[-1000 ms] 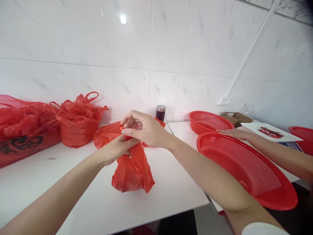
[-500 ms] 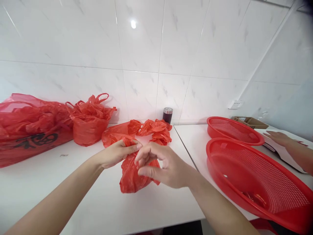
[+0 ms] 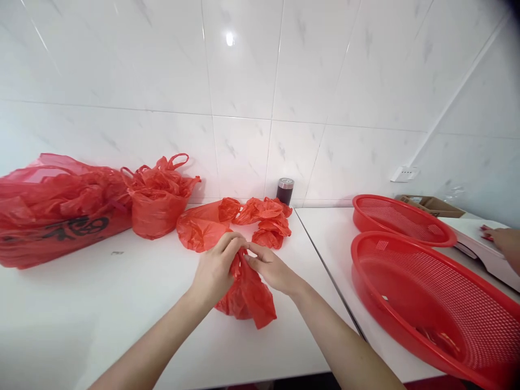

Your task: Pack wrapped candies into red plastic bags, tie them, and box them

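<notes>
A crumpled red plastic bag (image 3: 254,298) hangs from both my hands just above the white table (image 3: 170,330). The fingers of my left hand (image 3: 217,265) are closed around its gathered neck. Across from it, my right hand (image 3: 274,269) pinches the bag's upper part, and the fingertips of the two hands nearly meet. What the bag holds inside cannot be made out. Just behind my hands lies another red plastic bag (image 3: 201,225), with several bunched red bags (image 3: 271,219) to its right.
A full red bag (image 3: 156,214) and a large red bag with black print (image 3: 77,206) stand at left. By the wall is a dark cup (image 3: 285,190). Two red baskets (image 3: 363,271) sit at right, near a cardboard box (image 3: 434,206), a white device (image 3: 483,244) and another person's hand (image 3: 504,241).
My right hand, earlier apart with curled fingers, has come to pinch the bag. My left hand has turned over the bag's neck. The view has shifted slightly, and the other person's hand moved right.
</notes>
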`<state>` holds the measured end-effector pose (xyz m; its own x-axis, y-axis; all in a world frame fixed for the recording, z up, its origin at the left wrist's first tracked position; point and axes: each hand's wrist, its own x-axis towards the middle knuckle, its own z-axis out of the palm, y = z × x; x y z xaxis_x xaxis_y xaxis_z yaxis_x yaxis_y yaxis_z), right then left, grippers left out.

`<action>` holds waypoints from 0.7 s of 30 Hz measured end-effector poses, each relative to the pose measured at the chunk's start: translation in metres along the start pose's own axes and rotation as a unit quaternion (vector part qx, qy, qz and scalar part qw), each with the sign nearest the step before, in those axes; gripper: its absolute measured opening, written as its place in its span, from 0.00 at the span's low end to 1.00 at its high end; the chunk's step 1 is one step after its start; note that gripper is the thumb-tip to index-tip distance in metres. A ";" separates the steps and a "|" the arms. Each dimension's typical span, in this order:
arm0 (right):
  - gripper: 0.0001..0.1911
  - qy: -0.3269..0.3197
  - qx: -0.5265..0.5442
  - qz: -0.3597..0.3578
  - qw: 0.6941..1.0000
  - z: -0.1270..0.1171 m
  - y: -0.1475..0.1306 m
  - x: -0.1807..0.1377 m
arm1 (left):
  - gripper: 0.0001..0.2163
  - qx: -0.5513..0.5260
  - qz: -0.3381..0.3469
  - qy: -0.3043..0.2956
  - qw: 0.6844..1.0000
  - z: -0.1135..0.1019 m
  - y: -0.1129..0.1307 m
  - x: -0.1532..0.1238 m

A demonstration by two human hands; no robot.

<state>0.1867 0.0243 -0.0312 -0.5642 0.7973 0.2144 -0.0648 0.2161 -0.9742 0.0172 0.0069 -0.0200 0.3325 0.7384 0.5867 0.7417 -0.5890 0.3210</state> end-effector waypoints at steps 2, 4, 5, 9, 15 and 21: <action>0.15 0.011 -0.020 -0.010 1.000 -0.001 -0.004 -0.005 | 0.22 -0.038 -0.017 -0.031 0.999 -0.001 0.000 -0.002; 0.16 0.059 -0.063 -0.025 0.996 -0.003 -0.005 -0.011 | 0.21 -0.074 -0.044 -0.096 0.992 -0.006 0.000 -0.006; 0.16 0.081 -0.078 -0.024 0.993 -0.005 -0.003 -0.014 | 0.19 -0.097 -0.063 -0.127 0.985 -0.008 -0.001 -0.009; 0.18 0.178 -0.067 0.017 0.982 -0.024 0.027 -0.030 | 0.16 -0.199 -0.167 -0.187 0.947 -0.014 -0.018 -0.038; 0.18 0.303 -0.118 0.095 0.941 -0.039 0.085 -0.041 | 0.19 -0.214 -0.320 -0.116 0.915 0.012 -0.048 -0.093; 0.13 0.269 -0.327 0.043 0.905 0.021 0.098 -0.033 | 0.18 -0.191 -0.378 0.026 0.905 0.055 -0.012 -0.089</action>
<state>0.1818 0.0072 -0.1350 -0.0499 0.9481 0.3141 0.5602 0.2870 -0.7771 0.0108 -0.0340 -0.1173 -0.2213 0.9675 0.1226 0.4862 0.0005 0.8739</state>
